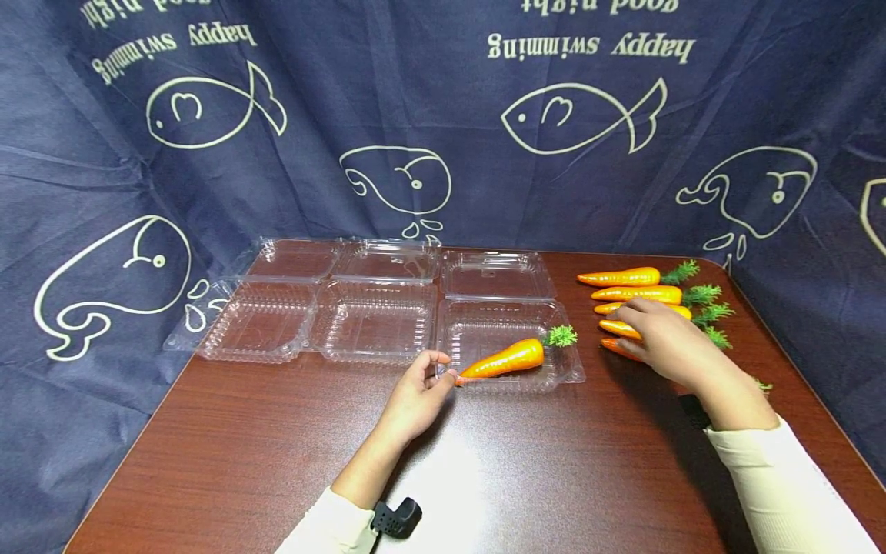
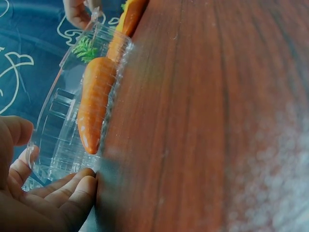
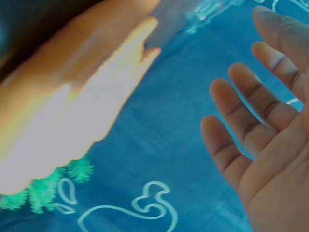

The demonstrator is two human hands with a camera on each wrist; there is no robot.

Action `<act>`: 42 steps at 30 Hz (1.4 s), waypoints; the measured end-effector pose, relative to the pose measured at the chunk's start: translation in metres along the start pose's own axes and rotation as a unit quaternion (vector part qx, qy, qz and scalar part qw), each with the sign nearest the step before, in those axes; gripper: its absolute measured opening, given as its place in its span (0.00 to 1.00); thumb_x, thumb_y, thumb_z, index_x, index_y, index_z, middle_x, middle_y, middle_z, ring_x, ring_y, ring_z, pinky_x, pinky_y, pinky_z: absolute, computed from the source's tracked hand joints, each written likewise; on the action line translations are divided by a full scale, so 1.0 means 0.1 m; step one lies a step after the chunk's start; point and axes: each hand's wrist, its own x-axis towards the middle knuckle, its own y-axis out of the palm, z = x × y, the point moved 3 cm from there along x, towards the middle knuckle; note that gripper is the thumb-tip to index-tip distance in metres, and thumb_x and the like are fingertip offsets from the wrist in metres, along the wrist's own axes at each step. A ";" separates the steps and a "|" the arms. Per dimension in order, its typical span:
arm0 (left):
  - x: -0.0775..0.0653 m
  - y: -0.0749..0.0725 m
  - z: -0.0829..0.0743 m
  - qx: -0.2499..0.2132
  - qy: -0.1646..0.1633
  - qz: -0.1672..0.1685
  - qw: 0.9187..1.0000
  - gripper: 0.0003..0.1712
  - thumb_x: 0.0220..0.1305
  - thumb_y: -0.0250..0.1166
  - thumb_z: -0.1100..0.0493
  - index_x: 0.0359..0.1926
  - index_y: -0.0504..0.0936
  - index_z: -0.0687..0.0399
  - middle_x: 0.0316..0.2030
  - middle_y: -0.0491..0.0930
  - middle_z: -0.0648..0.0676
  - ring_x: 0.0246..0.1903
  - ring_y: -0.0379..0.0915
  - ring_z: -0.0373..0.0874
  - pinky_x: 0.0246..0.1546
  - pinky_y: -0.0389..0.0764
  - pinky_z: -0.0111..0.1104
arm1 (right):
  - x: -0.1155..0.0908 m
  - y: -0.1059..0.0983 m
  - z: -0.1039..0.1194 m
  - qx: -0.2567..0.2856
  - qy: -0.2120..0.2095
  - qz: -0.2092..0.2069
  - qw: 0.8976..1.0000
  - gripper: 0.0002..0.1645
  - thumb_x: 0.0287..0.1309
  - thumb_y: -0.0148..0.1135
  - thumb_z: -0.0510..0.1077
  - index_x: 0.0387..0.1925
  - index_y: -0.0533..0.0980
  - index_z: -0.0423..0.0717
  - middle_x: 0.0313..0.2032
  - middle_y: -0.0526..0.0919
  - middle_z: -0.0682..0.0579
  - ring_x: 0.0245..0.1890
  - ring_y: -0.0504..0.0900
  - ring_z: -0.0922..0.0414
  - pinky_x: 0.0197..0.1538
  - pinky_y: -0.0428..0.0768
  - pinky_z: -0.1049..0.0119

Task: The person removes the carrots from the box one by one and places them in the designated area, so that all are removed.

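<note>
My left hand (image 1: 415,396) grips the near left corner of a clear plastic clamshell box (image 1: 471,332), thumb and fingers on either side of its wall in the left wrist view. Inside that box a toy carrot (image 1: 508,360) lies slanted, tip by my left fingers and green top (image 1: 561,335) over the right rim. My right hand (image 1: 667,342) hangs over a group of orange carrots (image 1: 644,295) at the table's right, hiding part of several of them. The right wrist view shows its fingers (image 3: 231,96) spread and nearly straight, with nothing between them and the carrots blurred beside them.
Two more clear boxes stand in a row to the left, a middle one (image 1: 377,323) and a left one (image 1: 259,323), lids folded back. A dark blue curtain (image 1: 471,192) hangs behind the brown table (image 1: 291,446).
</note>
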 end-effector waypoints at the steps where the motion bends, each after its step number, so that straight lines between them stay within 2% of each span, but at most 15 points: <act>1: 0.00 0.00 0.00 0.000 -0.002 0.000 1.000 0.15 0.69 0.62 0.54 0.53 0.76 0.55 0.36 0.76 0.51 0.28 0.69 0.40 0.30 0.69 0.34 | 0.03 -0.01 0.02 0.000 -0.008 -0.002 1.000 0.22 0.39 0.78 0.34 0.40 0.81 0.41 0.38 0.82 0.45 0.39 0.82 0.42 0.43 0.77 0.45; 9: -0.01 0.00 -0.01 -0.002 -0.003 0.001 1.000 0.15 0.69 0.62 0.54 0.53 0.76 0.54 0.37 0.77 0.51 0.28 0.70 0.39 0.29 0.70 0.34 | 0.22 -0.03 0.22 -0.009 -0.053 0.015 0.998 0.24 0.35 0.78 0.30 0.39 0.80 0.41 0.36 0.79 0.46 0.38 0.81 0.45 0.42 0.77 0.47; 16: -0.01 0.00 -0.02 0.001 -0.001 0.002 1.000 0.15 0.69 0.62 0.54 0.53 0.76 0.55 0.34 0.75 0.50 0.27 0.69 0.39 0.28 0.69 0.33 | 0.38 0.04 0.40 -0.031 -0.068 0.063 0.995 0.20 0.37 0.78 0.32 0.36 0.79 0.44 0.34 0.77 0.49 0.35 0.79 0.48 0.38 0.77 0.49; 24: 0.00 0.00 -0.02 -0.001 0.006 0.001 1.000 0.16 0.68 0.62 0.54 0.52 0.76 0.56 0.36 0.77 0.51 0.27 0.69 0.40 0.29 0.69 0.34 | 0.57 0.10 0.63 -0.068 -0.104 0.117 0.985 0.21 0.38 0.80 0.37 0.36 0.78 0.45 0.35 0.77 0.50 0.36 0.77 0.47 0.37 0.78 0.50; 31: 0.00 0.00 -0.01 0.003 0.006 0.002 1.000 0.15 0.68 0.62 0.54 0.52 0.76 0.55 0.31 0.72 0.49 0.25 0.66 0.38 0.26 0.67 0.32 | 0.69 0.21 0.76 -0.075 -0.143 0.141 0.977 0.21 0.41 0.79 0.39 0.38 0.79 0.46 0.35 0.77 0.50 0.38 0.79 0.48 0.35 0.77 0.52; 36: 0.00 0.01 -0.01 -0.004 0.013 0.007 1.000 0.15 0.68 0.62 0.55 0.52 0.76 0.56 0.31 0.74 0.49 0.24 0.65 0.38 0.25 0.66 0.30 | 0.76 0.30 0.82 -0.051 -0.163 0.157 0.973 0.19 0.42 0.78 0.39 0.37 0.79 0.46 0.33 0.76 0.53 0.36 0.78 0.50 0.37 0.77 0.53; 39: -0.01 0.00 -0.02 -0.003 0.009 0.007 1.000 0.15 0.69 0.61 0.55 0.52 0.76 0.56 0.32 0.74 0.48 0.24 0.66 0.38 0.25 0.67 0.30 | 0.79 0.36 0.84 -0.013 -0.158 0.181 0.971 0.19 0.43 0.77 0.39 0.38 0.79 0.48 0.32 0.76 0.54 0.36 0.78 0.51 0.38 0.78 0.53; 42: -0.01 -0.01 -0.01 -0.002 0.006 0.007 1.000 0.15 0.69 0.61 0.55 0.53 0.76 0.55 0.31 0.73 0.48 0.24 0.65 0.38 0.25 0.67 0.30 | 0.82 0.43 0.86 0.002 -0.155 0.201 0.967 0.18 0.45 0.77 0.40 0.40 0.79 0.49 0.33 0.76 0.55 0.36 0.78 0.52 0.39 0.78 0.53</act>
